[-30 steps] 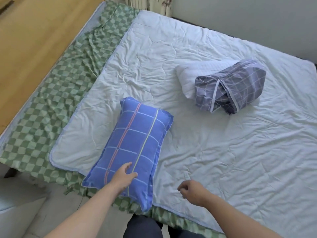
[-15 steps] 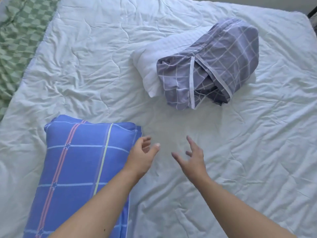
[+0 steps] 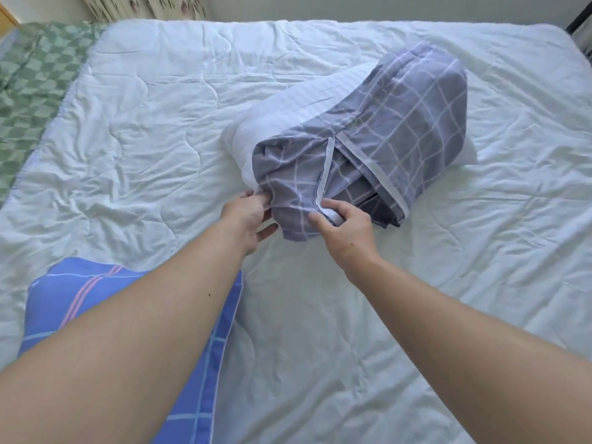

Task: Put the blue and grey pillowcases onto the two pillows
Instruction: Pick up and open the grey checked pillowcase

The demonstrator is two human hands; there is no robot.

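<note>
A grey checked pillowcase (image 3: 394, 123) lies bunched over a white pillow (image 3: 288, 113) in the middle of the bed; the pillow's white left side shows bare. My left hand (image 3: 248, 216) pinches the near left corner of the grey fabric. My right hand (image 3: 344, 224) grips the near edge by its white hem strip. At the lower left lies the other pillow in its blue pillowcase (image 3: 57, 302) with pink and yellow stripes, partly hidden under my left forearm.
A white quilted cover (image 3: 416, 315) spreads over the whole bed. A green checked sheet (image 3: 28, 84) shows along the far left. A patterned curtain (image 3: 144, 6) hangs at the top left.
Both hands have reached forward from open above the quilt and taken hold of the grey pillowcase's near edge. The view has moved closer to the grey pillow.
</note>
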